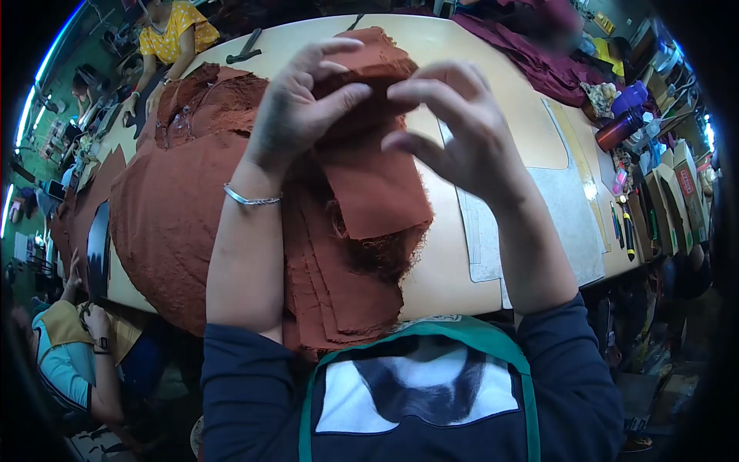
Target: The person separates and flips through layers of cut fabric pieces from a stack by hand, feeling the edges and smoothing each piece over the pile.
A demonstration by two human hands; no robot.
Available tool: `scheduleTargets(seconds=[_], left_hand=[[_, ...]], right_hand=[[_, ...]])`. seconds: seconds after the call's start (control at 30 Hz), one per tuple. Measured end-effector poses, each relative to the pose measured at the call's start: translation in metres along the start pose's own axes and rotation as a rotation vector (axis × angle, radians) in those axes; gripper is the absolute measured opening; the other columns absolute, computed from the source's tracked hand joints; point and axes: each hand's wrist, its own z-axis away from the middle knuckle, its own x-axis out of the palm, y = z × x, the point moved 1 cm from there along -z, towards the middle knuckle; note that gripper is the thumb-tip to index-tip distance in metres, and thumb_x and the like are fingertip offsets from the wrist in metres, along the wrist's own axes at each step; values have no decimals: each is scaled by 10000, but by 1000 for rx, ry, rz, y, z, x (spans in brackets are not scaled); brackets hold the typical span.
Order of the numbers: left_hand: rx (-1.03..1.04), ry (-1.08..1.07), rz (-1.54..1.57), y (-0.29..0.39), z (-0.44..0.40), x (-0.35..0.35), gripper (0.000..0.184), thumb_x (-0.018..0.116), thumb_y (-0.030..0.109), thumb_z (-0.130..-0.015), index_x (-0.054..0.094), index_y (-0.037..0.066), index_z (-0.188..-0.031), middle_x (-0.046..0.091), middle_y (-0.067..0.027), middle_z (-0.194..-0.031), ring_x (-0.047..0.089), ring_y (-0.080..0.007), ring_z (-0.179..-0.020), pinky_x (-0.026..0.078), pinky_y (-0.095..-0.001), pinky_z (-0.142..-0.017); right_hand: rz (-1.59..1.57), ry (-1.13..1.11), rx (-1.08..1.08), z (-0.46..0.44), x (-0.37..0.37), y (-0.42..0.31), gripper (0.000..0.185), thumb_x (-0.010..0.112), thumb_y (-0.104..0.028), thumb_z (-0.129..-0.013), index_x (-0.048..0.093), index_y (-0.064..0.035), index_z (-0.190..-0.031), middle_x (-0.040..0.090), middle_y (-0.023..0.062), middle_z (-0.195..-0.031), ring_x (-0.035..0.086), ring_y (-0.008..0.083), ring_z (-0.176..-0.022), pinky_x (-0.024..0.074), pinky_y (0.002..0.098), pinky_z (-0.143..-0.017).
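My left hand (304,104) is raised over a stack of rust-brown cloth pieces (377,192), its fingers and thumb apart. My right hand (462,115) is up at the stack's right side, thumb and index finger spread with a gap between them. Between the hands, a folded edge of the brown cloth stands up in shadow; neither hand visibly pinches it. The stack has frayed edges, and its layers fan out toward my body. A larger bundle of the same cloth (181,204) lies to the left of my left forearm.
White pattern sheets (531,231) lie on the table (439,285) at right, beside a ruler-like strip (577,162). A hammer-like tool (245,48) lies at the back. Dark red fabric (531,54) covers the far right. Persons sit at far left (173,35) and near left (73,354).
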Motion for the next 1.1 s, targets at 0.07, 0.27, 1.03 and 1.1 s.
scheduleTargets(seconds=[0.07, 0.27, 1.03, 1.1], left_hand=[[-4, -53, 8, -2, 2, 2, 427, 647, 15, -757, 485, 66, -1148, 610, -44, -862, 559, -71, -817, 442, -190, -733], [-76, -159, 5, 0, 4, 0, 450, 645, 3, -759, 477, 56, -1173, 589, -10, -862, 540, -49, -813, 431, -179, -731], [-139, -156, -88, -5, 3, -4, 312, 562, 6, -779, 498, 13, -1084, 594, -47, -799, 543, -71, -728, 445, -202, -642], [16, 174, -174, -5, -4, -10, 297, 563, -12, -774, 504, 12, -1065, 597, -69, -828, 556, -87, -758, 457, -210, -660]], right_hand=[[81, -4, 53, -7, 7, 10, 290, 726, -199, -627, 594, -102, -867, 518, 82, -870, 496, 289, -852, 429, 380, -740], [24, -97, 82, -9, 18, 22, 140, 668, -89, -654, 587, -65, -766, 568, 79, -760, 532, 269, -773, 442, 360, -720], [106, -160, -89, 13, 13, -9, 87, 583, -86, -677, 554, -76, -758, 503, 27, -928, 476, 211, -905, 430, 327, -712], [48, -233, -8, 18, 10, -17, 95, 612, -109, -692, 553, -76, -759, 497, 35, -956, 454, 225, -943, 424, 339, -752]])
